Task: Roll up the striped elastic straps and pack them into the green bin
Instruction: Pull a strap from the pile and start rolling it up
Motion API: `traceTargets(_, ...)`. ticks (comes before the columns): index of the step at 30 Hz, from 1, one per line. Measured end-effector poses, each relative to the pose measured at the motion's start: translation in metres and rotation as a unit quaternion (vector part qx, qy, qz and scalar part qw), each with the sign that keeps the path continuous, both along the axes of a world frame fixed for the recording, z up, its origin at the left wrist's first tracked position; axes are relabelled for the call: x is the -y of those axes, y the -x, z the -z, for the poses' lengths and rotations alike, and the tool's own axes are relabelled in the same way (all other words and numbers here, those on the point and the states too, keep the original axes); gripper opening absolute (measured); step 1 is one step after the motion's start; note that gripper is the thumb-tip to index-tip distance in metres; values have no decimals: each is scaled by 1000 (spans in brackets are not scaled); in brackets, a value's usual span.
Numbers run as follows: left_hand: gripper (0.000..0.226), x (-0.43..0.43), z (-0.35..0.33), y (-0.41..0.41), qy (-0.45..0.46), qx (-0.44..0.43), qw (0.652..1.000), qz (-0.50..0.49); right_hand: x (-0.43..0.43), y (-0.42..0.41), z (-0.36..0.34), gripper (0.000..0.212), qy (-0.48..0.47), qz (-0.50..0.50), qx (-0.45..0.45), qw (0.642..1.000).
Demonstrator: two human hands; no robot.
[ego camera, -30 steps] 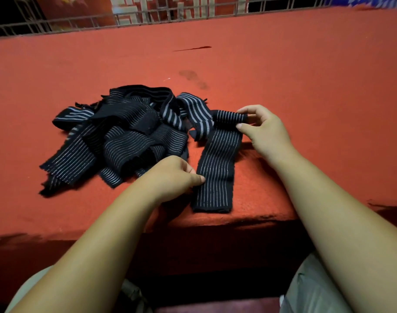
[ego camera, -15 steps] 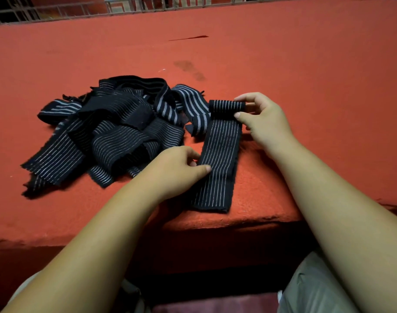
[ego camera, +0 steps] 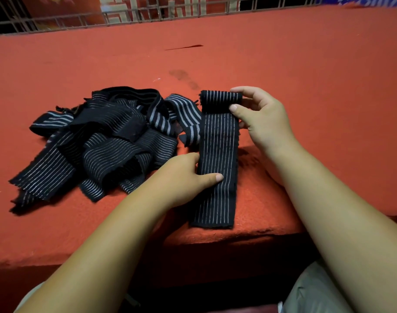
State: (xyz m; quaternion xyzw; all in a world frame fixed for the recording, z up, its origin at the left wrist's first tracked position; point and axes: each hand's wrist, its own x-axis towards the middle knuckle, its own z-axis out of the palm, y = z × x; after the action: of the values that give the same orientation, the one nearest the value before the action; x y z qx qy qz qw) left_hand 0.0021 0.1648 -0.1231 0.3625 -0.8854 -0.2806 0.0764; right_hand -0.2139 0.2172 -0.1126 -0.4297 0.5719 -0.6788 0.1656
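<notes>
One black strap with thin white stripes (ego camera: 217, 159) lies flat and lengthwise near the front edge of the red surface. Its far end is turned over into a small roll (ego camera: 220, 99). My right hand (ego camera: 260, 118) pinches that roll between thumb and fingers at its right side. My left hand (ego camera: 188, 175) holds the strap's left edge about halfway along, thumb lying on top. To the left lies a tangled pile of several more striped straps (ego camera: 98, 143). No green bin is in view.
The red cloth-covered surface (ego camera: 305, 75) stretches far back to a metal railing (ego camera: 147, 14). A dark stain (ego camera: 184, 75) marks the cloth behind the straps. The front edge (ego camera: 215, 238) drops off just below the strap's near end.
My left hand slid right onto the strap's edge, its thumb now on top. The right hand keeps its pinch on the rolled end. The view shifted slightly.
</notes>
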Motion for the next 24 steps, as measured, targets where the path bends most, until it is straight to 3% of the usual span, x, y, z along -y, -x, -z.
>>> traceTargets(6,28,3,-9,-8,-85,-16,996,37,-5,4,-2,32,16,10,7,1000)
traceTargets(11,38,10,-14,-3,-63,-30,998,3,-6,7,-2,33,1,7,-5,1000)
traceTargets(16,43,30,-35,7,-12,-191,979,-72,-8,3,-8,35,1,-38,-3,999)
traceTargets(18,44,37,-38,12,-24,-262,963,-59,-8,0,-9,36,5,-53,-10,999)
traceTargets(24,26,35,-34,28,-71,-359,931,-4,-11,-8,-10,35,0,-94,-15,995)
